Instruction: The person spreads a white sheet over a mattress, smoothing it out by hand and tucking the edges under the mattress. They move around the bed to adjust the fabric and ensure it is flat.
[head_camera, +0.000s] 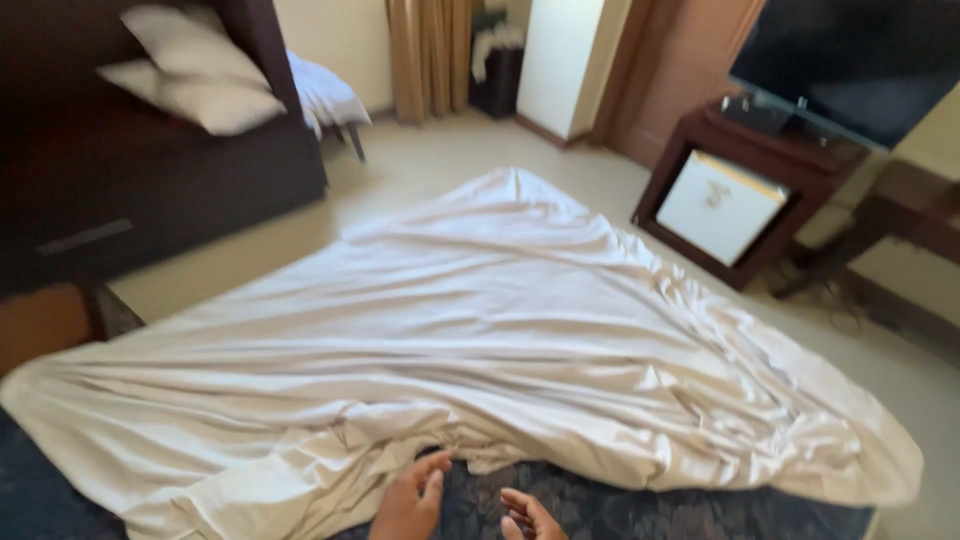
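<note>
Both hands, left hand (412, 500) and right hand (528, 516), hover empty with fingers loosely spread at the near hem of a white sheet (480, 330) lying rumpled across the mattress (640, 510), tapering away toward the curtain (430, 55).

Head view, downward over sheet (500, 340).

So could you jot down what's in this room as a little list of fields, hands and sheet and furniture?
place: bedroom seen from above the bed
sheet: white, wrinkled, spread loosely over the dark patterned mattress
left hand: open, fingers at the sheet's near edge
right hand: open, palm up, just short of the sheet, touching nothing
pillows: two white ones stacked on a dark sofa
television: dark screen on a brown stand
curtain: tan, at the far wall
</note>
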